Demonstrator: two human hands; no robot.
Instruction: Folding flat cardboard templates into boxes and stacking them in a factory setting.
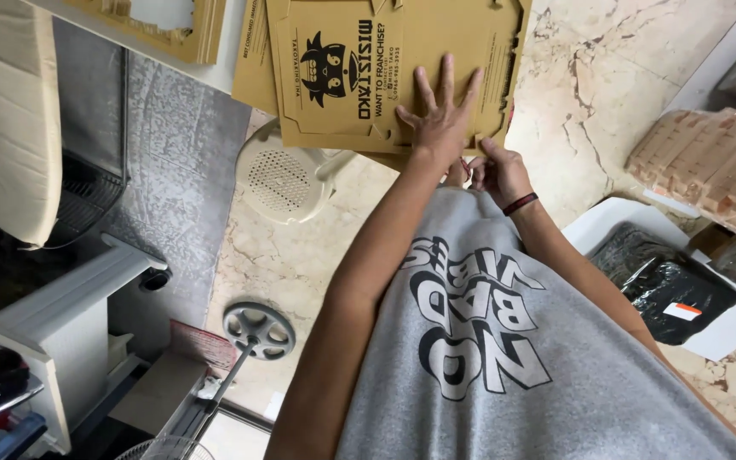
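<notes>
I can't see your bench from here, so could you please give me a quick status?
Left hand flat on the brown cardboard sheet. Right hand gripping its near edge. White plastic stool underneath.

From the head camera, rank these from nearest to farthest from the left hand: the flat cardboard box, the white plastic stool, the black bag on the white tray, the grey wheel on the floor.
1. Flat cardboard box: under the left hand, touching.
2. White plastic stool: just to its left.
3. Grey wheel: lower left, on the floor.
4. Black bag: far right, on the tray.

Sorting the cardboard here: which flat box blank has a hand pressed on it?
The printed blank in the middle, under the spread left hand. The stack at the upper left lies untouched.
</notes>
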